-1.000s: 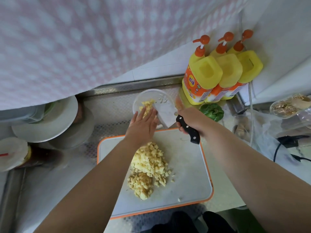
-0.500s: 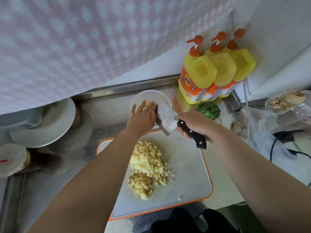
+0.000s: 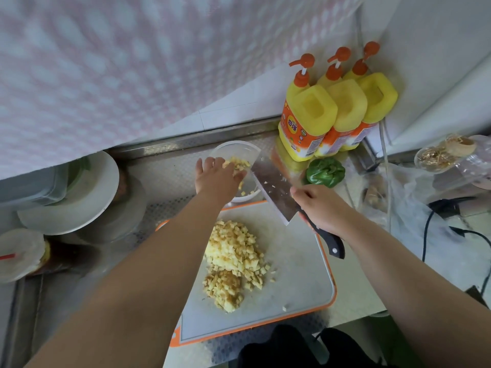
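Gripping the cleaver (image 3: 273,187) by its black handle, the right hand (image 3: 318,208) tilts the blade at the bowl (image 3: 233,144). The left hand (image 3: 215,179), just left of that grip, hovers flat over the bowl, holding nothing. The diced pile (image 3: 236,258) lies on the board (image 3: 300,274), nearer the body than both hands.

The person is showing two bare forearms, the left forearm (image 3: 138,274) and the right forearm (image 3: 414,277), both running uncovered to the near edge. The left hand (image 3: 216,179) and right hand (image 3: 322,208) are going bare too. Black clothing (image 3: 287,346) is showing at the near edge between the arms, too blurred to tell its kind.
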Demonstrator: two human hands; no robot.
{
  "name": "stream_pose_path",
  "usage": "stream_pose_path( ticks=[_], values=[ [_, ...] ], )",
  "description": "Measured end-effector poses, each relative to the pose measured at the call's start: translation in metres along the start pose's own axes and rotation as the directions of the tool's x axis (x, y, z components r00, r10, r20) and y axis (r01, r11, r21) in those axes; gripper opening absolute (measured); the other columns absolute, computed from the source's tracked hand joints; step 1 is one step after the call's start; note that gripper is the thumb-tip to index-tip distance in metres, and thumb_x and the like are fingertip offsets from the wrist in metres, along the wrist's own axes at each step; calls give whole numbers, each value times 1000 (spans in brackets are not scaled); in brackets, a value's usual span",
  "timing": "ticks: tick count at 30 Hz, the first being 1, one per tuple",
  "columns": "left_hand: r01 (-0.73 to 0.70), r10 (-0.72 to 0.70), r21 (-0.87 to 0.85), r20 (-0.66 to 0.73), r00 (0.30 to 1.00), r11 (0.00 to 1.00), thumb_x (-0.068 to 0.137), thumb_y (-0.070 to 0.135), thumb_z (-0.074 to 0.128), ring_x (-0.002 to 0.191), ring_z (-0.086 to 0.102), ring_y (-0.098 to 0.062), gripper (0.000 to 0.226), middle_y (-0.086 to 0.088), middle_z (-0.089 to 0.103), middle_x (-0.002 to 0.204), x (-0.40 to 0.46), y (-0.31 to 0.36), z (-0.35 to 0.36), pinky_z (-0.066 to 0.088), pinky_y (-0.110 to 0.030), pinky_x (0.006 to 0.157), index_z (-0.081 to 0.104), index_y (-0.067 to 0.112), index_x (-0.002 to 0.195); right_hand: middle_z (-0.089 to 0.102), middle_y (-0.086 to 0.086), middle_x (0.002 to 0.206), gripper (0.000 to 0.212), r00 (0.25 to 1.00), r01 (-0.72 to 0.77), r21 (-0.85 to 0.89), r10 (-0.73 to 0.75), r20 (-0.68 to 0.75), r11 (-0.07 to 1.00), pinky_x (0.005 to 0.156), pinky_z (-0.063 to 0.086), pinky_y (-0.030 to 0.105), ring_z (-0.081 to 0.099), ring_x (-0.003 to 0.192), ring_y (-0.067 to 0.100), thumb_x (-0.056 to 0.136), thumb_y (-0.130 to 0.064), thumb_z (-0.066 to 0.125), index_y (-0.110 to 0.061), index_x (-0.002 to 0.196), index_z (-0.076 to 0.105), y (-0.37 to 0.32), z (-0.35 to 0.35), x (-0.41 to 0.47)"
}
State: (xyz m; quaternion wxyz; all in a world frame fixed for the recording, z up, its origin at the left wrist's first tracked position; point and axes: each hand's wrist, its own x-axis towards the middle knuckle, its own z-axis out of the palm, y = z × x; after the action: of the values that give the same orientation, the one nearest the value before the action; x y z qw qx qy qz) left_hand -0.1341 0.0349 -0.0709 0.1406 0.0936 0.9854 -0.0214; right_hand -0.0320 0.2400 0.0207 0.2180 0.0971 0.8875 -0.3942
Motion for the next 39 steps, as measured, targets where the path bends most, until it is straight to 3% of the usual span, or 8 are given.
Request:
stream_pose_path(
  ticks=[3, 7, 10, 14, 18, 21, 30, 39],
  values=[
    [-19, 21, -54, 51, 998, 998, 104, 45, 5, 152, -9, -28, 53, 3, -2, 166, -4, 1, 3, -9, -49, 121, 28, 41, 152, 50, -3, 44, 48, 994, 37, -33, -41, -103, 999, 50, 41, 26, 45, 36, 9, 92, -48, 52, -14, 61, 43, 19, 6, -15],
    [-8, 12, -127, 26, 1000, 992, 102, 33, 35, 150, -18, -27, 66, 3, -19, 164, -5, 3, -2, -8, -46, 122, 1, 34, 158, 53, 0, 48, 38, 988, 50, 79, -38, -147, 996, 48, 43, 27, 48, 38, 13, 90, -35, 61, -14, 65, 41, 58, 19, -34],
    [-101, 16, -367, -229, 973, 925, 96, 17, 47, 151, 9, -26, 63, -4, 13, 165, -21, 0, -1, 10, -43, 123, 25, 21, 156, 54, 0, 50, 33, 990, -13, 176, 38, -137, 984, 47, 41, 25, 46, 40, 12, 92, -21, 59, -11, 67, 42, 89, 37, -46],
    [-376, -46, -468, -672, 739, 799, 93, 13, 46, 104, 57, -27, 29, -8, 65, 113, -77, -7, 32, 46, -41, 92, 68, 8, 111, 55, 4, 53, 26, 983, -153, 256, 175, -62, 954, 49, 40, 29, 45, 42, 16, 94, -15, 57, -1, 74, 47, 131, 66, -55],
    [-209, 53, -501, -307, 950, 840, 96, 44, 35, 129, 47, -27, 51, -2, 55, 138, -110, -12, 82, 36, -47, 110, 59, 18, 133, 54, 6, 52, 26, 963, -255, 311, 269, -1, 916, 49, 38, 32, 44, 43, 19, 95, -15, 55, -4, 74, 43, 148, 93, -56],
    [-40, 9, -514, -63, 998, 857, 94, 56, 21, 148, 18, -17, 64, 6, 32, 158, -111, -15, 105, 12, -42, 122, 41, 27, 148, 56, 3, 51, 26, 954, -292, 253, 300, 4, 923, 44, 38, 25, 45, 39, 15, 95, -20, 53, -3, 77, 45, 142, 109, -49],
    [89, -179, -699, -57, 982, 709, 105, 29, 38, 142, 27, -19, 41, 3, 41, 152, -111, 2, 114, 13, -41, 120, 47, 23, 145, 63, 8, 68, 14, 931, -335, 95, 315, 184, 937, 46, 44, 24, 55, 51, 18, 100, -30, 43, -17, 100, 49, 82, 135, -13],
    [86, -209, -774, -62, 976, 628, 106, 26, 33, 143, 28, -18, 43, 2, 39, 153, -117, 6, 115, 17, -39, 121, 43, 18, 148, 61, 4, 74, 46, 886, -358, 92, 307, 348, 929, 45, 41, 21, 51, 52, 14, 102, -27, 43, -13, 144, 34, 68, 141, -2]
  ],
)
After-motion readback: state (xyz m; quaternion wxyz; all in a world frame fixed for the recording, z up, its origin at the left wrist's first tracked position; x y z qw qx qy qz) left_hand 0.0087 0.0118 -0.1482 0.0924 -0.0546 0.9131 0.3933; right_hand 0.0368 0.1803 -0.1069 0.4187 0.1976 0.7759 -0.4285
